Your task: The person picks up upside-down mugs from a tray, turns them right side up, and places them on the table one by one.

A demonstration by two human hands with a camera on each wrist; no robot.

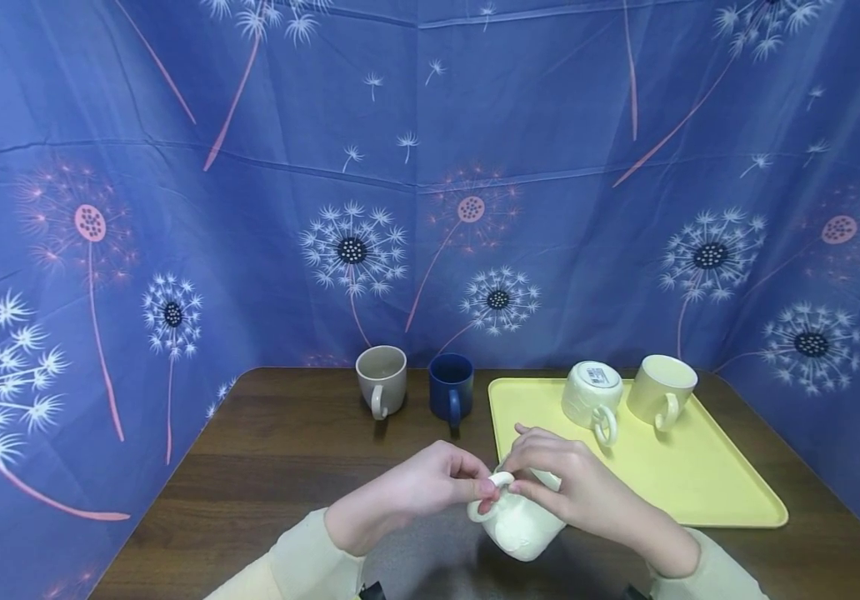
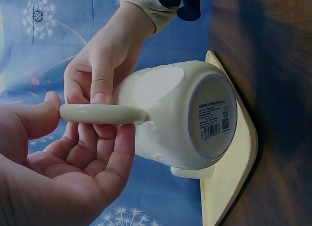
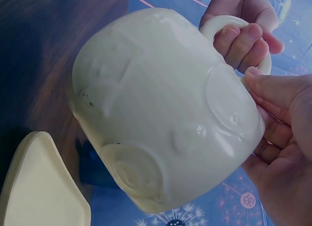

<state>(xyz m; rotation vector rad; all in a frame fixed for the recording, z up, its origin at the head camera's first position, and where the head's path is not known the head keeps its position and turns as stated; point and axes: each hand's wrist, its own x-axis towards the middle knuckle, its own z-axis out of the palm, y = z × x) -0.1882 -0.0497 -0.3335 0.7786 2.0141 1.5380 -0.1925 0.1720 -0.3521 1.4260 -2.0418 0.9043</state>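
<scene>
Cream mug (image 2: pixel 180 114) held on its side, base turned to the camera; base carries a white label with barcode (image 2: pixel 213 121). Left hand (image 2: pixel 58 172) grips the mug handle (image 2: pixel 102 113): thumb at its outer end, fingers (image 2: pixel 122 153) curled beneath. Right hand (image 2: pixel 97 70) holds the mug body from the far side, one finger on the handle. Yellow tray (image 2: pixel 239 172) edge lies on the dark wood worktop (image 2: pixel 282 89).

Cream embossed mug (image 1: pixel 517 521), tipped over, held above the table by its handle
</scene>
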